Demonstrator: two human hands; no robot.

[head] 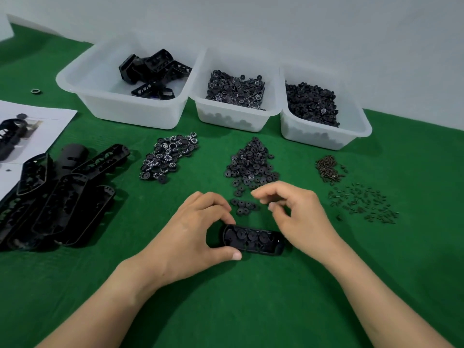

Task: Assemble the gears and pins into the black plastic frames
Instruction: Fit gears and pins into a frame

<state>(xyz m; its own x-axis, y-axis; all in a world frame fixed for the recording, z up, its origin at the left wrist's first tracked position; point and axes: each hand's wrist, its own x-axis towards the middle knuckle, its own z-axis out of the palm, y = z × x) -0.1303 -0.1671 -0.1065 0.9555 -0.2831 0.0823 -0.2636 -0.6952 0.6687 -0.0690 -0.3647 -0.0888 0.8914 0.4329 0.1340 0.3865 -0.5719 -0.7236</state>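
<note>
**Here: two hands over a frame on green cloth**

Low and centre, a black frame [253, 238] lies flat on the cloth [251, 310], open side up, with several gears seated in a row inside it. The left hand [198, 229] pinches its left end — thumb on the near edge, fingers curled over the far edge. The right hand [298, 217] hangs just above the right end, fingers curled and blurred; whether it pinches anything, I cannot tell.

Just beyond the hands lies a gear pile [251, 167], with a second pile [168, 156], white-marked, to its left. The pins [361, 204] are scattered to the right, with brown screws [329, 169] behind them. A stack of frames [57, 197] sits far left beside a printed sheet [32, 121]. Three white bins [233, 116] line the back.
</note>
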